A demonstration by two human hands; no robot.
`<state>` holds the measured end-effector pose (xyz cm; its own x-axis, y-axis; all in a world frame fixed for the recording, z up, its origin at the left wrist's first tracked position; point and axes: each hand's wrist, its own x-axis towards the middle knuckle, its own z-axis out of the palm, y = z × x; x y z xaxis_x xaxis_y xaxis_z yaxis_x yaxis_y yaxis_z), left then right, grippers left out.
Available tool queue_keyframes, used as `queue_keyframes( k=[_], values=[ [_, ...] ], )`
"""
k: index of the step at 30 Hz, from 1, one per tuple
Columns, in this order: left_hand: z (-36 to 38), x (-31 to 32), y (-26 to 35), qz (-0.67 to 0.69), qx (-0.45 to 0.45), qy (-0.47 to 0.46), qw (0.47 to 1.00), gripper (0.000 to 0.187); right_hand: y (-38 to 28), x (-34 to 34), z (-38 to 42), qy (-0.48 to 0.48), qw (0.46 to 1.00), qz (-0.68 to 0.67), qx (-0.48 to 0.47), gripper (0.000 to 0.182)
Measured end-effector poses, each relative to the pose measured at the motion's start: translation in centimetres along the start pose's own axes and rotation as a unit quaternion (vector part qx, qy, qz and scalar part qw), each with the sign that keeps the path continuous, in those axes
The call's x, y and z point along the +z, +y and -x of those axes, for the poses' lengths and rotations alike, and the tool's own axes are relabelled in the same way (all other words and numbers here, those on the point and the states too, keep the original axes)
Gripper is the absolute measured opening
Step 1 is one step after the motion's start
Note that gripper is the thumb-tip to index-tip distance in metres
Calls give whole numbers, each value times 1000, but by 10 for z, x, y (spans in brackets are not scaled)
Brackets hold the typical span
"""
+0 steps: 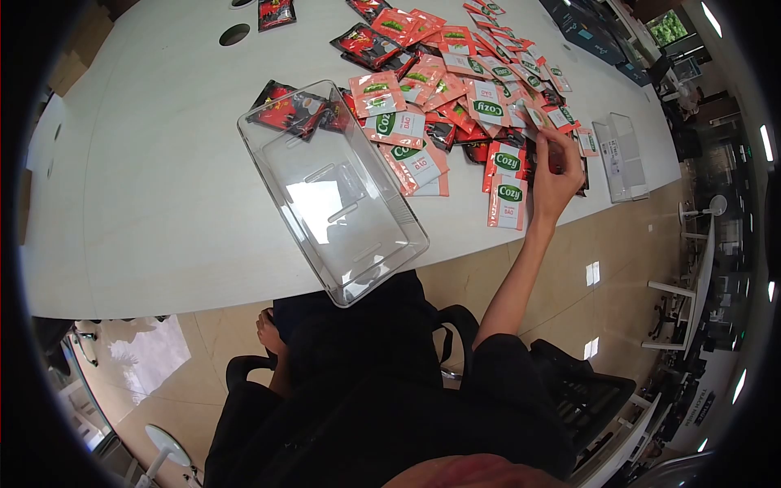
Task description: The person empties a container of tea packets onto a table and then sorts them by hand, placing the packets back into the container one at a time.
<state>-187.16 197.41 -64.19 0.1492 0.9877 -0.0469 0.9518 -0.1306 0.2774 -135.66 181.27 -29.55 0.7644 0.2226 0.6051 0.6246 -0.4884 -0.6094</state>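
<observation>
My right hand pinches a pink-and-white Cozy tea sachet at the right side of a loose pile. Just below it lie more Cozy sachets, one near the table's front edge. Down by my lap, next to the chair, my left hand has its fingers curled; what is in them, if anything, is hidden. A clear plastic tray stands left of the pile, its near end past the table edge. Black-and-red sachets show at its far end, partly seen through the plastic.
Pink Cozy sachets and black-and-red packets spread over the white table. A second clear container stands at the right edge. Dark boxes sit at the back right. A round hole pierces the tabletop.
</observation>
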Motion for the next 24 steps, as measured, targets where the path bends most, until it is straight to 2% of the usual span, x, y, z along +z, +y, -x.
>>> queue_keyframes(
  k=[4,7,10,12,18,24],
  values=[
    [1,-2,2,-9,3,8,1000,29,-7,7,1,-32,997,-62,16,16],
    [1,-2,2,-2,10,10,1000,29,-11,6,1,-32,995,-94,-7,17],
    [1,-3,4,-8,2,6,1000,29,-5,2,-1,4,1000,-18,-23,19],
    [1,-7,8,-11,1,7,1000,29,3,3,-2,10,992,70,-103,21],
    [1,-6,1,-8,9,-12,1000,29,17,2,1,-49,982,144,-116,30],
    [1,-6,-1,7,16,-12,1000,23,16,4,2,-75,981,144,-102,31]
  ],
)
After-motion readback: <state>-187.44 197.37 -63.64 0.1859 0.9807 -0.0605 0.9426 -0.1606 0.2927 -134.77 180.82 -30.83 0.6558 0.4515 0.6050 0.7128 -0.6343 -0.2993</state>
